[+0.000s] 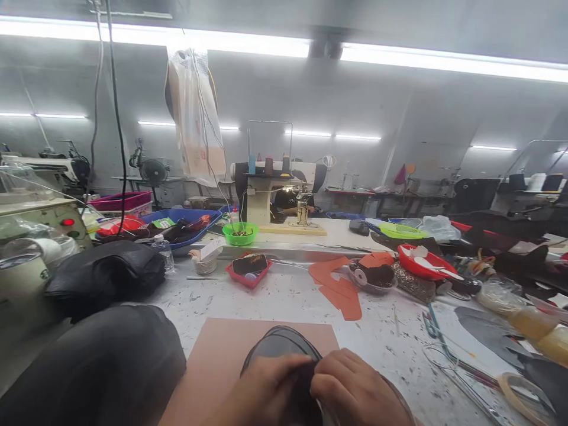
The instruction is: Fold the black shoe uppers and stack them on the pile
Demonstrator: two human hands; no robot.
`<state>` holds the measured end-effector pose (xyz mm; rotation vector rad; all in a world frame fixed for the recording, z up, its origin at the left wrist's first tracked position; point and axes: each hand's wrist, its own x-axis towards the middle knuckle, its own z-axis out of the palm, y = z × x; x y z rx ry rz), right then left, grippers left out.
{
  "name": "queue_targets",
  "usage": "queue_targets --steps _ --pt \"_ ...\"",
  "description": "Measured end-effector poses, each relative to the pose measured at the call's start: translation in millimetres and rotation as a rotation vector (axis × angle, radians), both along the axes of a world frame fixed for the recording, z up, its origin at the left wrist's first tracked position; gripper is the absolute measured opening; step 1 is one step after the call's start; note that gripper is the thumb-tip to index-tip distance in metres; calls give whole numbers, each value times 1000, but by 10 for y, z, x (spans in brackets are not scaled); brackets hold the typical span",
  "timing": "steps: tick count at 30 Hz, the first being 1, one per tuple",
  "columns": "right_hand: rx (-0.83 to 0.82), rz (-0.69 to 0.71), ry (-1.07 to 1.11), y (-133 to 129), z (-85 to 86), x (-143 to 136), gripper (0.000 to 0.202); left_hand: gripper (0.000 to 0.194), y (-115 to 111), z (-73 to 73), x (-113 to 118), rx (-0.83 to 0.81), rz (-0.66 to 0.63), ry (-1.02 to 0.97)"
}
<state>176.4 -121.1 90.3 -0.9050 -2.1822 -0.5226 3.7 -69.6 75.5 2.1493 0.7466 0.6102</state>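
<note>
A black, round-ended leather-like piece (284, 342), with several curved edges at its far end, lies over a pinkish board (222, 340) at the bottom middle. My left hand (268, 381) is closed on its near part, thumb reaching across toward the right and slightly blurred. Against its right side, my right hand (355, 384) has its fingers curled and pinching the edge. The two hands almost meet over a dark fold, and the fingertips are partly hidden. Left of the board sits a large smooth black bundle (97, 361).
Orange cut pieces (339, 290), a red tray with a phone (237, 276) and a bowl of dark thread (355, 278) lie ahead. Behind them stands a sewing machine (266, 204). A tape roll (526, 397) is at right; a black leather heap (106, 266) at left.
</note>
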Motion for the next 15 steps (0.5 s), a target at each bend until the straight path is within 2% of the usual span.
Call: queue_targets --steps 3,5,7,9,13,15 --pt "16 -31 46 53 77 -78 34 25 -150 42 80 163 -125 86" --pt "43 -80 72 46 71 -85 31 24 -164 10 79 288 -100 120" --pt "51 -122 101 18 43 -84 29 25 -158 -10 67 327 -79 110" --pt "75 -110 110 -11 3 -87 29 28 -160 11 58 184 -53 27" --pt "236 28 19 -32 -96 -100 24 33 -184 65 42 -337 60 -189" --pt "258 39 6 -30 -136 -109 23 32 -182 31 30 -475 125 -234"
